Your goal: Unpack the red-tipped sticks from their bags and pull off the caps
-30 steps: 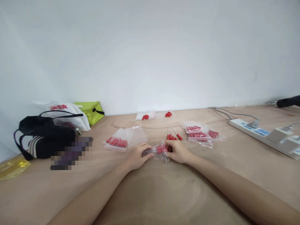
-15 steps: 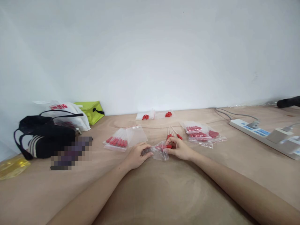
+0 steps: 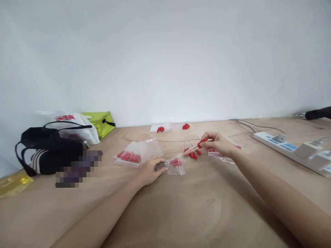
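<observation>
My left hand (image 3: 152, 171) is closed on the end of a small clear zip bag (image 3: 179, 169), low over the table. Inside the bag lie what look like droppers with red bulbs (image 3: 176, 162); a dark patch shows by my thumb. My right hand (image 3: 216, 143), up and to the right of the bag, pinches one or more droppers by the red bulb (image 3: 202, 142). Their pale, thin stems slant down left towards the bag's mouth; how many I cannot tell. Just below them, several loose red-bulbed droppers (image 3: 193, 155) are fanned out on the table.
Left of my hands lies a bag of red-bulbed droppers (image 3: 129, 156). Filled bags (image 3: 222, 157) sit partly behind my right hand. Small red pieces (image 3: 160, 129) rest on bags by the wall. A power strip (image 3: 281, 146) is at right; a black bag (image 3: 57, 151) at left.
My right hand has moved from the bag's mouth up and right, with red-bulbed droppers in its fingers. My left hand has stayed nearly in place with the bag.
</observation>
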{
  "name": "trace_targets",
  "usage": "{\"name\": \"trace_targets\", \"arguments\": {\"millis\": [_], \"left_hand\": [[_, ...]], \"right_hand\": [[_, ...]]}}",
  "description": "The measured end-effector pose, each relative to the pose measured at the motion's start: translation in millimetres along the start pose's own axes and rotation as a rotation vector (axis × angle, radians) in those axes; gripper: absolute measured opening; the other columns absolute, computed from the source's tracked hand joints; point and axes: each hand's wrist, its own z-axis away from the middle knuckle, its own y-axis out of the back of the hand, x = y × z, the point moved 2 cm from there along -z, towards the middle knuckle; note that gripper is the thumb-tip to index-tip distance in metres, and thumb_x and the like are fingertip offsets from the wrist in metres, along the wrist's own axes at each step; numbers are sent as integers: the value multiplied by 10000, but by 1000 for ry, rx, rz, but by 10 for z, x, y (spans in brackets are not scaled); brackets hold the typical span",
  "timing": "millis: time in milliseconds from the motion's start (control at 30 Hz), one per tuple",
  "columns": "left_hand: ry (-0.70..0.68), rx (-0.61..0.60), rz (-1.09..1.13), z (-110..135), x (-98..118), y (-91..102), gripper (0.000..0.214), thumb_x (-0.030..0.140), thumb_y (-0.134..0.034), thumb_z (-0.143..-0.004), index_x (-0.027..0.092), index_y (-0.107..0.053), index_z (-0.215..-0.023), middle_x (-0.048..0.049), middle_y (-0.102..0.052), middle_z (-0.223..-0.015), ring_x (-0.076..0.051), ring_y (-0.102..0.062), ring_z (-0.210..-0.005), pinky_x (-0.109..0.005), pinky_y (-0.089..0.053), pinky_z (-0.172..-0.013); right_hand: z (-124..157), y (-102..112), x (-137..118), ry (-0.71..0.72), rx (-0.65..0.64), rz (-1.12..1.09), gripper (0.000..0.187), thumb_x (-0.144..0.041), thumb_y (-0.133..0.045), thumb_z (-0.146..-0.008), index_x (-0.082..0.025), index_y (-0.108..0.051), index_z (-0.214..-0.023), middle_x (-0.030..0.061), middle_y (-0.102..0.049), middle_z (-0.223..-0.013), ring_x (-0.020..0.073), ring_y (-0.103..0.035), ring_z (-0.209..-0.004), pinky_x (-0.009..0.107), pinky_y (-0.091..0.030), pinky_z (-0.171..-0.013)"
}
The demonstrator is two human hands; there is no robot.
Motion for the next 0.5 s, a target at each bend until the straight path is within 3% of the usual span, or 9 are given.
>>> {"name": "trace_targets", "arguments": {"millis": [100,233,333,500], "left_hand": [[-10,28,-10,2,-4,-5,244,349,-555,-749,200,-594,-939,-38,-608,-925,-181,-540,-862,-307,-422,-759],[-3,22,-23,13,12,0,291,353,-570,-738,216,-587,-994,-44,-602,-994,-193,-533,-917,-323,-423,-790],[11,6,-34,19,24,9,306,360,-568,-739,224,-584,-1013,-45,-597,-1021,-199,-534,-938,-332,-423,-805],[-3,7,-43,17,36,18,297,364,-563,-743,223,-587,-1003,-44,-597,-1021,-202,-535,-943,-333,-424,-807]], "right_hand": [[-38,220,13,112,258,105,222,-323,-669,-604,-176,-522,-682,-6,-589,-616,95,-523,-510,228,-424,-482],[-53,139,182,327,481,418,139,-307,-586,-672,-178,-536,-684,2,-532,-623,110,-499,-518,253,-420,-500],[-37,-40,317,470,423,642,81,-248,-519,-718,-181,-566,-717,31,-521,-733,126,-513,-602,272,-439,-567],[-8,-178,432,533,291,793,112,-217,-492,-764,-188,-592,-805,54,-515,-822,157,-521,-714,298,-443,-641]]}}
